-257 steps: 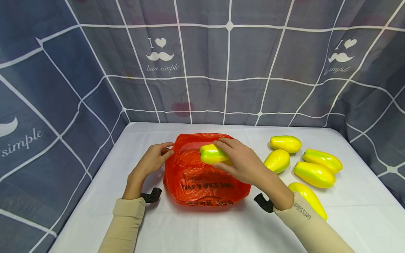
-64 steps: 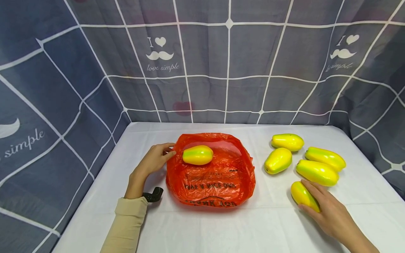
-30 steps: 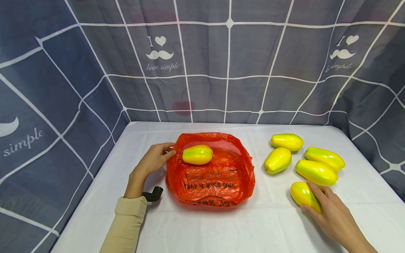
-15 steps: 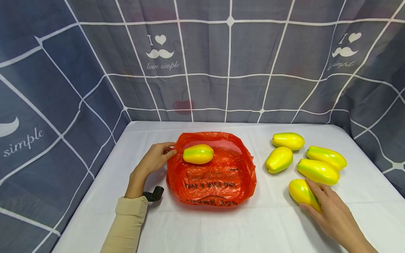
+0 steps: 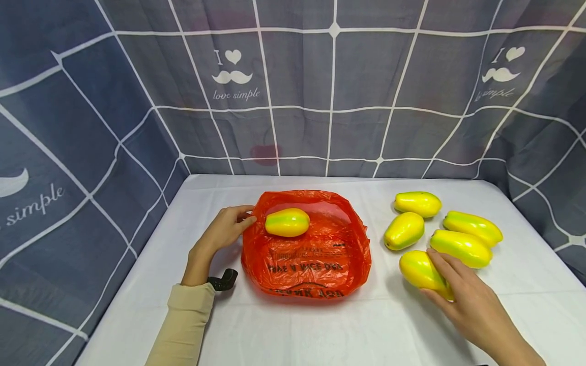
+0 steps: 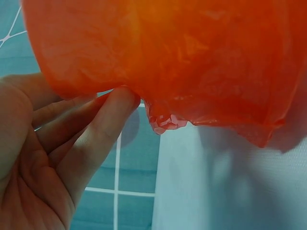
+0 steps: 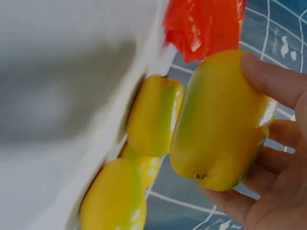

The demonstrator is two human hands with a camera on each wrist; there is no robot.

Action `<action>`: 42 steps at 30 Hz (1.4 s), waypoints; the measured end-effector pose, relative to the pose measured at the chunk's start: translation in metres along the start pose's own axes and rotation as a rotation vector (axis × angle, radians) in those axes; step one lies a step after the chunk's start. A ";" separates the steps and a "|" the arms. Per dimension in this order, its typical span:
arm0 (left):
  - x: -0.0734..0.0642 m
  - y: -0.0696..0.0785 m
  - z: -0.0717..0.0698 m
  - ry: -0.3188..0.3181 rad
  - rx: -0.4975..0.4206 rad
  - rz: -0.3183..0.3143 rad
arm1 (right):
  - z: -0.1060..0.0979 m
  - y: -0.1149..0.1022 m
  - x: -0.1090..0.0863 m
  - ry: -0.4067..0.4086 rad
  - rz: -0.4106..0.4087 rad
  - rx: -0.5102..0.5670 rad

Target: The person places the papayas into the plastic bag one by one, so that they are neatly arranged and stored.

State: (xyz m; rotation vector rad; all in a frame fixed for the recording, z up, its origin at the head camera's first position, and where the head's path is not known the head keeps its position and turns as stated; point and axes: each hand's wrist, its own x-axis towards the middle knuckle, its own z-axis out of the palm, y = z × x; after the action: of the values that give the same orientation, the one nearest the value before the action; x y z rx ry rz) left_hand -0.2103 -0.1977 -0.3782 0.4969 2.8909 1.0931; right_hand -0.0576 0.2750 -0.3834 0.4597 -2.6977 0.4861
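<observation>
A red plastic bag (image 5: 302, 254) lies mouth-up on the white table, its rim spread wide, with one yellow-green papaya (image 5: 287, 222) inside at the left. My left hand (image 5: 224, 229) pinches the bag's left rim between thumb and fingers; the left wrist view shows the thumb (image 6: 108, 129) at the film's edge. At the right, my right hand (image 5: 471, 300) grips another papaya (image 5: 423, 272), thumb on one side and fingers on the other. In the right wrist view this papaya (image 7: 220, 120) hangs above the white cloth.
Several more papayas lie at the table's right: one at the back (image 5: 417, 204), one nearer the bag (image 5: 404, 231), and two side by side (image 5: 461, 248). Grey checked curtain (image 5: 293, 91) surrounds the table's back and sides.
My right hand has lifted the nearest papaya and moved it slightly left and back. Earlier, it released one papaya into the bag. My left hand has stayed at the rim.
</observation>
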 end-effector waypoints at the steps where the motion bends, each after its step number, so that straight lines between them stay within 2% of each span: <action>1: 0.000 0.000 0.000 0.000 0.002 0.004 | 0.000 -0.003 0.000 -0.002 0.001 0.002; 6: 0.000 -0.001 0.001 -0.001 0.003 0.004 | 0.001 -0.017 0.004 -0.010 -0.014 -0.013; 10: 0.000 -0.001 0.000 0.000 0.005 -0.002 | 0.002 -0.028 0.006 0.005 -0.059 -0.039; 19: -0.001 0.000 0.000 0.002 0.004 0.002 | 0.003 -0.048 0.015 0.012 -0.108 -0.029; 32: -0.001 0.000 -0.002 -0.012 -0.001 -0.001 | -0.002 -0.076 0.056 0.016 -0.266 0.018; 42: -0.001 -0.001 -0.002 0.004 -0.007 0.016 | 0.018 -0.097 0.079 0.013 -0.332 0.064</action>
State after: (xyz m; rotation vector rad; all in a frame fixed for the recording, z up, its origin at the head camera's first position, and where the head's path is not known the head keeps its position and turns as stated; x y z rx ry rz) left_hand -0.2103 -0.2000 -0.3779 0.5186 2.8903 1.1073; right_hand -0.0963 0.1625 -0.3419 0.8994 -2.5275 0.4774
